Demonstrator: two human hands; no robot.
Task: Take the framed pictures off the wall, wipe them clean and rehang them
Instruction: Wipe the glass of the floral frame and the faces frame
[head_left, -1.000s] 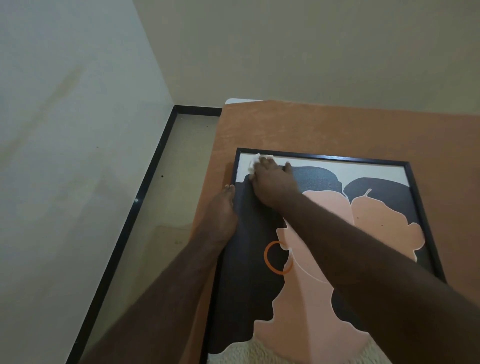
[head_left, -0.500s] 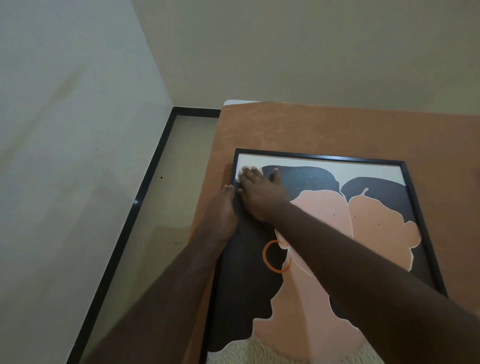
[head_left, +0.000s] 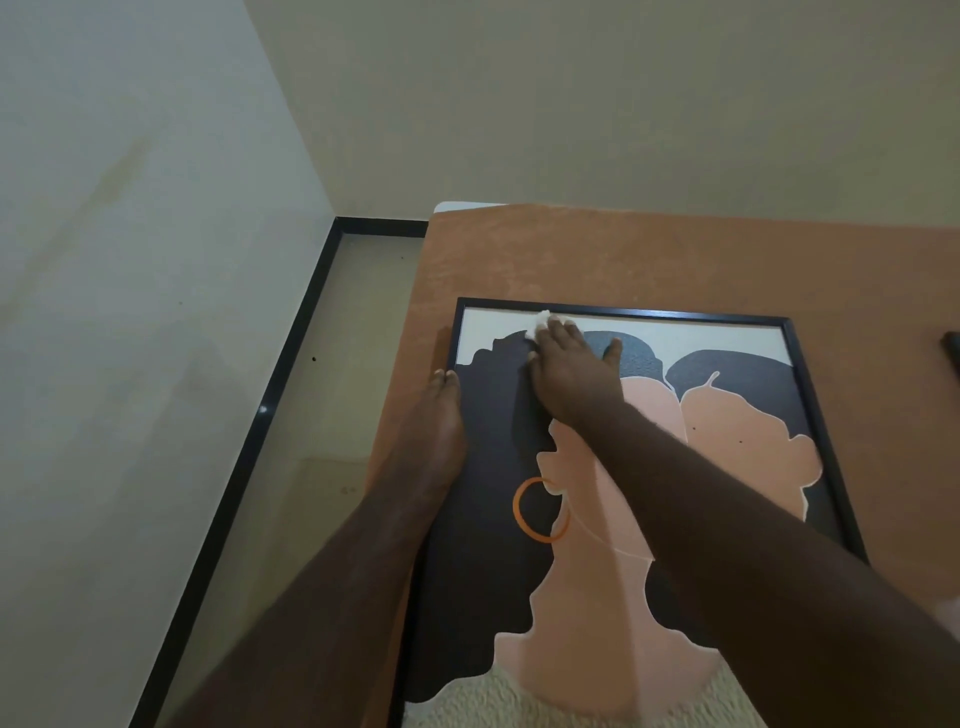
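Near the far-left corner of the black-framed picture, our right hand presses flat a small white cloth, fingers together; our left hand rests on the frame's left edge, fingers straight and together.

A black-framed picture lies flat on an orange-brown cloth. The right hand presses a white cloth onto its upper left part with flat fingers. The left hand rests against the frame's left edge.
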